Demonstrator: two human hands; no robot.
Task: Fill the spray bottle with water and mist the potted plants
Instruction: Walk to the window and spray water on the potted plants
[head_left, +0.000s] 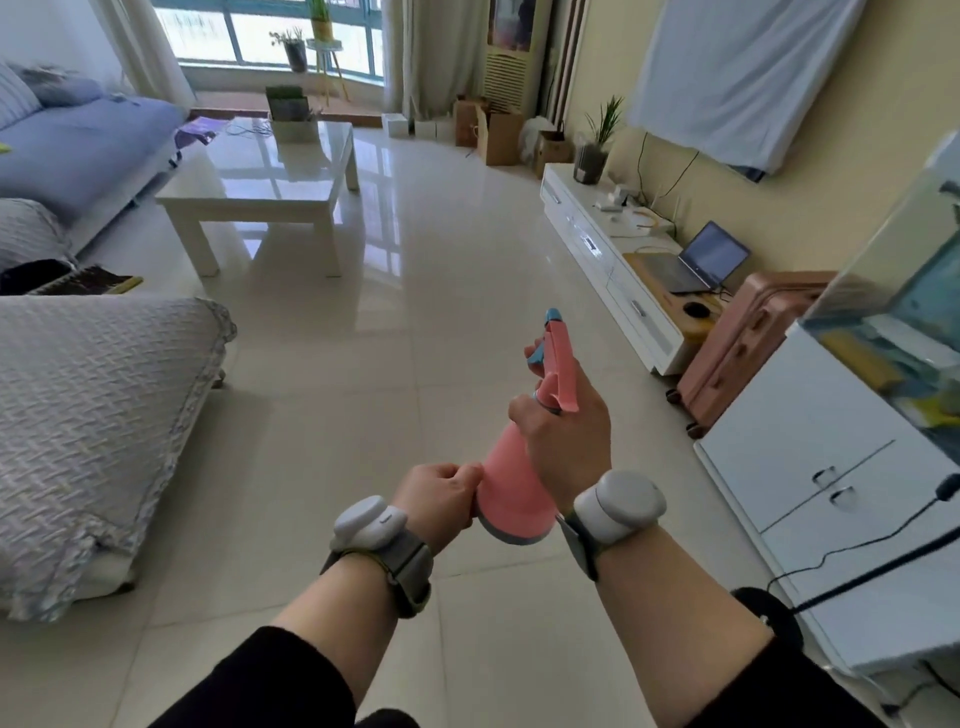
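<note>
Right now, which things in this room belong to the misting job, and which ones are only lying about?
For the job:
- pink spray bottle, held by left hand and right hand
- potted plant on the TV cabinet
- potted plant on the coffee table
- potted plants at the window

Lying about:
- laptop
- pink suitcase
- paper bags
- fish tank

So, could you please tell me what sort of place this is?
Most likely a home living room: a sofa faces a white coffee table, with a low TV cabinet along the wall and potted plants by the window.
</note>
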